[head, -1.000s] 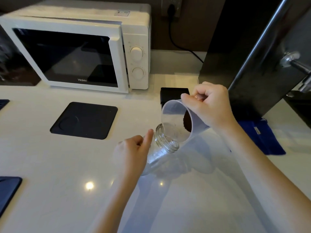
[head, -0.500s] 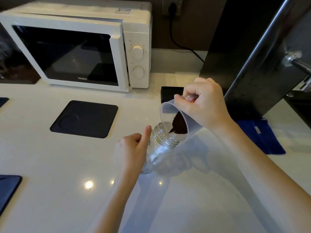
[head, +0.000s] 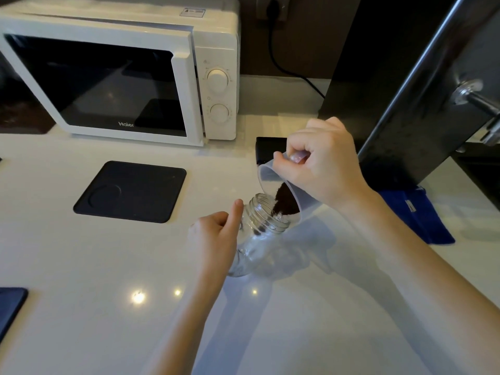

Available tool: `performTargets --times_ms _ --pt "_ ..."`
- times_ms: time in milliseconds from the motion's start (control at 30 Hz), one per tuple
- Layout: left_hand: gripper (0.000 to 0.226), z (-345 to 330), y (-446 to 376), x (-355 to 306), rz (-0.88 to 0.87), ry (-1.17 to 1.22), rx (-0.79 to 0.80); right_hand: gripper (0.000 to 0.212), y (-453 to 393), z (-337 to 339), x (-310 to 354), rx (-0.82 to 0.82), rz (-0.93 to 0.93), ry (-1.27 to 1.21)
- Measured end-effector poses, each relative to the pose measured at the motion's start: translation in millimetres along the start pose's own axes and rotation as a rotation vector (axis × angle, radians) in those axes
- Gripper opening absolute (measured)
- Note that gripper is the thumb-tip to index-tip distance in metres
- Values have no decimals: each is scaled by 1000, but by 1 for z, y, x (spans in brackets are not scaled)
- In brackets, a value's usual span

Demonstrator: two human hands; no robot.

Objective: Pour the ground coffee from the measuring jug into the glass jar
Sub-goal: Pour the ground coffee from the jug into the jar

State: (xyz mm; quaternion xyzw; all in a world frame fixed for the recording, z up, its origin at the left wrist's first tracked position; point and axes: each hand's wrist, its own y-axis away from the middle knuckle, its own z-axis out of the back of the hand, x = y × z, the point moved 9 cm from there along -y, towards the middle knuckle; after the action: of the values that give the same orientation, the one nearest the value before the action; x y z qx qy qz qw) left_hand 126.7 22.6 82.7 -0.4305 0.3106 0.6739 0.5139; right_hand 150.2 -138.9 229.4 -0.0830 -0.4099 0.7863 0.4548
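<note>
Glass jar (head: 257,234) stands on the white desk (head: 81,266), open mouth up, its threaded neck showing and its lower body partly hidden behind your left hand (head: 213,239). Your left fingers are wrapped around the jar's side, thumb lying up along the neck. Your right hand (head: 322,163) grips the translucent measuring jug (head: 273,177) at its upper rim, fingers curled tight on it and the thumb pressed inside the rim. You have the jug tipped steeply, its lip right over the jar's mouth. Ground coffee (head: 284,203) has slid down the inner wall into a dark wedge at the lip, and its point reaches the jar's rim. A few dark specks show inside the jar; you cannot tell how much has landed at the bottom.

Behind the hands, a white microwave (head: 121,74) sits at the back of the desk, with a black square mat (head: 130,192) in front of it. A small black box (head: 270,147) lies just behind the jug. A blue cloth (head: 422,212) lies to your right, beside the dark cabinet (head: 400,109).
</note>
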Motion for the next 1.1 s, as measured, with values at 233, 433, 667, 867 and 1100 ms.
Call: performTargets --times_ms 233,433,667,867,1100 --pt "66 0 -3 0 -11 3 2 34 -4 0 6 -6 28 -18" --pt "61 3 -2 -2 -29 7 -14 35 -5 -1 5 1 -7 -10" --pt "66 2 -1 -1 -24 21 -16 34 -7 -3 4 13 -17 -23" --pt "63 3 0 -2 -41 23 -20 33 -6 0 6 6 -30 -16" --pt "63 2 1 -4 -32 39 -10 34 -7 -2 7 13 -22 -16"
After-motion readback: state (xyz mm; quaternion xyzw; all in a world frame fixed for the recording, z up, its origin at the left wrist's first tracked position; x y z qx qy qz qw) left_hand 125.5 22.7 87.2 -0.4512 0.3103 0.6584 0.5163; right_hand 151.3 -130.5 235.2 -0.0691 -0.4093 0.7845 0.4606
